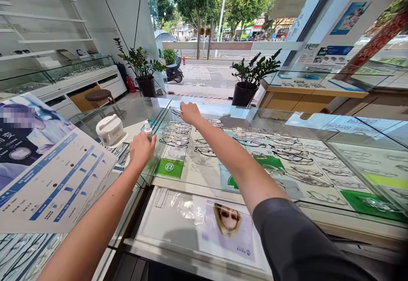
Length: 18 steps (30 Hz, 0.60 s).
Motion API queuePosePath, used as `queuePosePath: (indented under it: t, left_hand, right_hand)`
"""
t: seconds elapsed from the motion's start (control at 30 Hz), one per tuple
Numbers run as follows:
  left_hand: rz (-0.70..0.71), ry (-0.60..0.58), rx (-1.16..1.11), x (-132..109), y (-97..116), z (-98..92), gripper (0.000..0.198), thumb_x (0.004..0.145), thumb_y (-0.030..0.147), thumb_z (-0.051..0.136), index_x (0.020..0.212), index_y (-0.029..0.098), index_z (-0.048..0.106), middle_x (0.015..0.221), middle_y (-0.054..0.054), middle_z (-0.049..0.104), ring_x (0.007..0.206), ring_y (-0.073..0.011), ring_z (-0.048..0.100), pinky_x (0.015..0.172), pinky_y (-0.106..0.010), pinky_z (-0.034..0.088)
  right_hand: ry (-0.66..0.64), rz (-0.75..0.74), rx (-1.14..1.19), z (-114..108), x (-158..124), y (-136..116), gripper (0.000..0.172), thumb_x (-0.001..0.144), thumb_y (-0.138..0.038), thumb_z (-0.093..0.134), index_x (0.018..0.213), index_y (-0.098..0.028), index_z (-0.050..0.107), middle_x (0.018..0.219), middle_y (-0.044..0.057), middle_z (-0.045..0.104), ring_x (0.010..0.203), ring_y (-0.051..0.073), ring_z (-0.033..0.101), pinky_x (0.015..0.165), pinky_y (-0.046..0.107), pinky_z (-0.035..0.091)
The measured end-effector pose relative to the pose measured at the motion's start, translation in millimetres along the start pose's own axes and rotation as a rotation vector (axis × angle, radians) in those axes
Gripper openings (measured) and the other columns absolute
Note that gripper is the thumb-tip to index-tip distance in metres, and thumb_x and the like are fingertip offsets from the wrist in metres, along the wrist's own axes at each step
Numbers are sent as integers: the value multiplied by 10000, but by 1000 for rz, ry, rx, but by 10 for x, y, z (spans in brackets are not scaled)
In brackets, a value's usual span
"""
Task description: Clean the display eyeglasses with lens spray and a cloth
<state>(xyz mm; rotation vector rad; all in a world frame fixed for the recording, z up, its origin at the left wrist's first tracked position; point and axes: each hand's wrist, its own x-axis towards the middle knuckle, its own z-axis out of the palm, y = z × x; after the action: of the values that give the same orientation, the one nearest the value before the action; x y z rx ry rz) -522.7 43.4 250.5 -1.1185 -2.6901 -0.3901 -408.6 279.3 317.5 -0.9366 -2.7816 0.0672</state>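
Observation:
My left hand [141, 148] is closed round a small clear spray bottle [148, 129] with a white top, held upright over the glass display counter [223, 115]. My right hand [189, 112] reaches far across the counter top and pinches a pair of thin-framed glasses [176, 112] near the counter's far edge. Under the glass lie rows of eyeglass frames [178, 138] on white trays, with green cards [169, 167] among them.
A white device [110, 130] stands on the counter left of the bottle. A large printed poster [47, 166] leans at the left. Below the counter a drawer [204, 225] is pulled out, holding plastic sleeves and a leaflet. Potted plants [248, 81] and a stool [98, 96] stand beyond.

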Motion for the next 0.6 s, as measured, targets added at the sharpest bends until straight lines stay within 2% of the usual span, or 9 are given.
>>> queuePosePath:
  t: [0.17,0.33,0.47,0.6]
  left_hand:
    - [-8,-7,-1,-1,13,-18,521,1100,536,373,1272,120,634,1208,-257,745,1209,-439,672,985,-502,504]
    - [-26,-22,-1,-12,40,-47,500,1105,531,396,1282,125,628,1213,-252,745,1207,-436,674,980,-489,505]
    - [-30,-32,1,-21,63,-82,491,1106,527,394,1273,130,628,1225,-261,743,1227,-437,668,994,-488,503]
    - [-39,-41,-11,-31,75,-107,502,1095,542,392,1267,135,630,1210,-263,744,1204,-444,675,980,-505,512]
  right_hand:
    - [-39,0,-9,252,185,-17,346,1037,-189,537,1371,-100,544,1362,284,735,1372,402,571,1120,500,391]
    - [-124,20,17,318,256,-29,384,1010,-214,596,1375,-108,542,1353,267,735,1331,398,600,1097,494,421]
    - [-171,49,53,219,242,-17,428,961,-229,670,1353,-100,555,1327,259,739,1277,403,629,1069,503,460]
    - [-108,41,92,-96,105,-109,377,997,-232,615,1351,-119,553,1436,237,693,1310,396,610,1068,499,484]
